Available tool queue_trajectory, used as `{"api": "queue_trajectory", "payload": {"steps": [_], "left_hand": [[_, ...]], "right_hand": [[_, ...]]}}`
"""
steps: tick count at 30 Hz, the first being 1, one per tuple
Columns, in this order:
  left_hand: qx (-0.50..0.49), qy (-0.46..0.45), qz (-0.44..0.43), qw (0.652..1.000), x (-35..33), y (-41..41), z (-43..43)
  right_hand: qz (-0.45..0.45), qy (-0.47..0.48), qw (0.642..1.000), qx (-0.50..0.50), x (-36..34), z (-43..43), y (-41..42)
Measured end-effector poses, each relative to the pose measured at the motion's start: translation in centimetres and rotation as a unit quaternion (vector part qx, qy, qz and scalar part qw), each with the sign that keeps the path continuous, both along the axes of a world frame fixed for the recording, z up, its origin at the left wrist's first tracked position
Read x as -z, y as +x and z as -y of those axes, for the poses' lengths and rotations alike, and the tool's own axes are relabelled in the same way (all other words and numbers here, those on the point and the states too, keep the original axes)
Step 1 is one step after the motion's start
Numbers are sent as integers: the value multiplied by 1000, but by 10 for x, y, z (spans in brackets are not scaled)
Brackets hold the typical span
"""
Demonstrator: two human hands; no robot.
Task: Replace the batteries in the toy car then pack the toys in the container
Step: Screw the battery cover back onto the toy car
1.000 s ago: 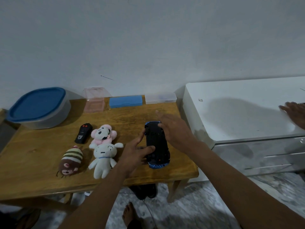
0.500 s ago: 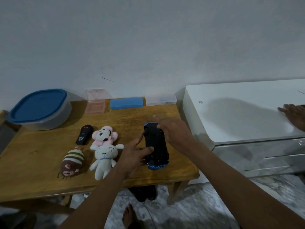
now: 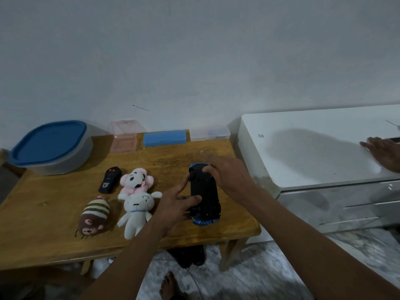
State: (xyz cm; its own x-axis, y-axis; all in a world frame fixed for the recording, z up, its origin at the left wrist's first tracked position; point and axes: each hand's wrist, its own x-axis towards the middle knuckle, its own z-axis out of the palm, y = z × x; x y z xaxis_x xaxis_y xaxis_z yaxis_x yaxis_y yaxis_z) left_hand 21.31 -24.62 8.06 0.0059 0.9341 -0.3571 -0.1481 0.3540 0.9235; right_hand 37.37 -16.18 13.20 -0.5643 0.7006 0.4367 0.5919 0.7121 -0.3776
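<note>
The toy car (image 3: 204, 191) lies upside down on the wooden table (image 3: 54, 202), black underside up, blue body showing at both ends. My left hand (image 3: 173, 204) holds it from the left, thumb across the underside and forefinger along its side. My right hand (image 3: 227, 176) lies over the far right part of the car, thumb pressing on the underside, forefinger stretched out straight. Left of the car lie a pink plush (image 3: 136, 180), a white plush (image 3: 136, 210), a brown striped plush (image 3: 94, 215) and a black remote (image 3: 110, 179). The blue-lidded container (image 3: 49, 146) stands at the far left, lid on.
Along the wall stand a clear pink box (image 3: 124, 139), a flat blue box (image 3: 164, 137) and a clear flat box (image 3: 209, 133). A white cabinet (image 3: 313, 148) adjoins the table on the right, with another person's hand (image 3: 385, 152) resting on top. My bare foot shows below the table edge.
Both hands have stayed on the car. My right thumb has settled onto the underside near the far end. The car has barely shifted.
</note>
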Motion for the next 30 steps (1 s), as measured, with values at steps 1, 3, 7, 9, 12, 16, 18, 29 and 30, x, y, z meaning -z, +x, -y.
{"api": "queue_trajectory", "payload": {"steps": [1, 3, 7, 9, 12, 16, 18, 29, 30], "left_hand": [[3, 2, -2, 1000, 0, 1, 0], [4, 7, -1, 1000, -1, 2, 1], [-4, 8, 5, 1000, -3, 1, 2], [-6, 8, 1, 1000, -2, 0, 2], [-6, 8, -1, 1000, -2, 0, 4], [-8, 11, 8, 1000, -4, 1, 6], [-9, 10, 10, 1000, -4, 1, 5], [-1, 1, 1, 1000, -3, 3, 5], [-2, 0, -1, 1000, -3, 4, 5]], "right_hand": [[-5, -16, 1000, 11, -1, 0, 1], [-20, -21, 999, 19, -2, 1, 2], [-4, 21, 1000, 4, 2, 6, 4], [15, 20, 1000, 3, 4, 8, 3], [11, 32, 999, -10, 3, 7, 3], [-23, 19, 1000, 6, 0, 6, 4], [-17, 6, 1000, 0, 2, 7, 4], [-21, -18, 1000, 7, 2, 7, 3], [-24, -19, 999, 15, 3, 6, 3]]}}
